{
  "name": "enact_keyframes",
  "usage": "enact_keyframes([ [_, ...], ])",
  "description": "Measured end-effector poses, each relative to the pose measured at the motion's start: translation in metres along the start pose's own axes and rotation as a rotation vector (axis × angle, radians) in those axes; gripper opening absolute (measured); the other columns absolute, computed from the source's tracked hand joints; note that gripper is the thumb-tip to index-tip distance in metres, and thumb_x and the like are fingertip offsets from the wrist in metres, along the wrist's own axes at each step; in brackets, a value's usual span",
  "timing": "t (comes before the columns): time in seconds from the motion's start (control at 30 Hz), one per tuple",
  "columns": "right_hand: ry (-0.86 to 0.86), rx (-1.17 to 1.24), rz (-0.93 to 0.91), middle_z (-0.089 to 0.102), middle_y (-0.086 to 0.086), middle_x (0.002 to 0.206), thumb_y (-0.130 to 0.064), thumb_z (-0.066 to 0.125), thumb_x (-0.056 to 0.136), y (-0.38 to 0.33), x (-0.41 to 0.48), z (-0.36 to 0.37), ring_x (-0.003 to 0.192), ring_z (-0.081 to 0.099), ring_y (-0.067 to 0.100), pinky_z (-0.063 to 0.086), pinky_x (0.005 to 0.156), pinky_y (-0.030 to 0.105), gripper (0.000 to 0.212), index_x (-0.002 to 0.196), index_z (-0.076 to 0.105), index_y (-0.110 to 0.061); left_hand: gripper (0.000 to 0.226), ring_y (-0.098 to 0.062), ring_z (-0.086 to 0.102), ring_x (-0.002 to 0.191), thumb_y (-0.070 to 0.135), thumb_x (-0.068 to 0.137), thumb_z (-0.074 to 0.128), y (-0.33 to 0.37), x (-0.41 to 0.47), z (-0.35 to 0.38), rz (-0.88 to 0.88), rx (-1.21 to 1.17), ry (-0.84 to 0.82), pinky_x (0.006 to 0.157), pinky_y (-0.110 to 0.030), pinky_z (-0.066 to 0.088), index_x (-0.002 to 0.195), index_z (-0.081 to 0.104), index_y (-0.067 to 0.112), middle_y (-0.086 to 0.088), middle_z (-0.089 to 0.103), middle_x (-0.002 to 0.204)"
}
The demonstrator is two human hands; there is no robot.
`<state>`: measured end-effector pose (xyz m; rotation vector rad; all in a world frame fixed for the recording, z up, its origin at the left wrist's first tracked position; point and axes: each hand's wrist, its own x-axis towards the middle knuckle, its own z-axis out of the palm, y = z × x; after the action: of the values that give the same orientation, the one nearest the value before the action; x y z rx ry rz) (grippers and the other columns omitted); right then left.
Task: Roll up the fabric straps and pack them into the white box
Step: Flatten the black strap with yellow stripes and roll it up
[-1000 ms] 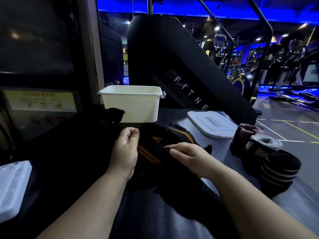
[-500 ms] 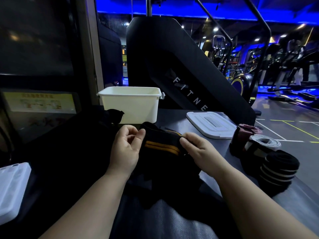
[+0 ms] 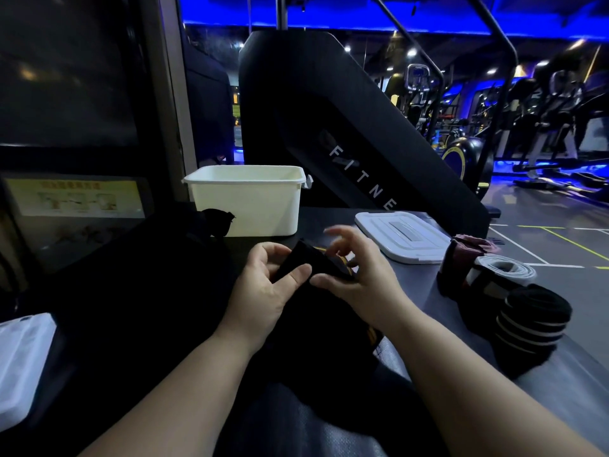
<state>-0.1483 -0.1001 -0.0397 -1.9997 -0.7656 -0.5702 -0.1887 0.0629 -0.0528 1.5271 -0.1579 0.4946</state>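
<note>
- The left hand (image 3: pixel 263 291) pinched the folded end of a black strap (image 3: pixel 306 258) with yellow stripes between thumb and fingers, just above the tabletop (image 3: pixel 425 291).
- The right hand (image 3: pixel 362 285) met it from 3 o'clock with its thumb laid on the strap. Its fingers (image 3: pixel 333 232) were raised, spread and blurred, so whether they grasped anything could not be told.
- The strap's loose length hung toward 6 o'clock between the forearms.
- At 3 o'clock of the hands sat three rolled straps (image 3: pixel 534 321) close together: black with pale stripes, white, and maroon.
- A white lid (image 3: pixel 402 235) lay flat at 2 o'clock.
- The white box (image 3: pixel 247 199) stood open at 11 o'clock, beyond the hands and apart from the strap.
</note>
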Motion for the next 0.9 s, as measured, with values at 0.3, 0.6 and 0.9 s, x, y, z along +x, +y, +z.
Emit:
enact_keyframes([
  [0.3, -0.039, 0.221, 0.088, 0.062, -0.010, 0.094, -0.039, 0.073, 0.071, -0.004, 0.002, 0.000, 0.091, 0.058, 0.008, 0.047, 0.080, 0.026, 0.022, 0.085, 0.062, -0.028, 0.049, -0.004, 0.061, 0.087, 0.031, 0.071, 0.081, 0.002, -0.001, 0.002, 0.011, -0.084, 0.013, 0.080, -0.025, 0.050, 0.100, 0.044, 0.023, 0.000, 0.056, 0.102],
  [0.6, 0.110, 0.935, 0.225, 0.063, 0.013, 0.104, -0.033, 0.071, 0.084, -0.018, 0.002, 0.002, 0.100, 0.059, 0.025, 0.046, 0.096, 0.047, 0.035, 0.107, 0.058, -0.011, 0.048, -0.013, 0.067, 0.100, 0.043, 0.068, 0.076, 0.005, -0.004, 0.003, 0.079, 0.210, -0.172, 0.091, -0.045, 0.053, 0.111, 0.063, 0.025, 0.002, 0.071, 0.103],
  [0.9, 0.282, 1.188, 0.206, 0.070, 0.001, 0.088, -0.021, 0.050, 0.089, -0.035, 0.008, -0.020, 0.081, 0.068, 0.011, 0.055, 0.073, 0.024, 0.019, 0.104, 0.057, -0.012, 0.020, -0.007, 0.067, 0.095, 0.006, 0.086, 0.068, 0.016, -0.001, -0.002, 0.055, 0.160, -0.235, 0.085, -0.021, 0.052, 0.102, 0.070, 0.019, -0.002, 0.071, 0.102],
])
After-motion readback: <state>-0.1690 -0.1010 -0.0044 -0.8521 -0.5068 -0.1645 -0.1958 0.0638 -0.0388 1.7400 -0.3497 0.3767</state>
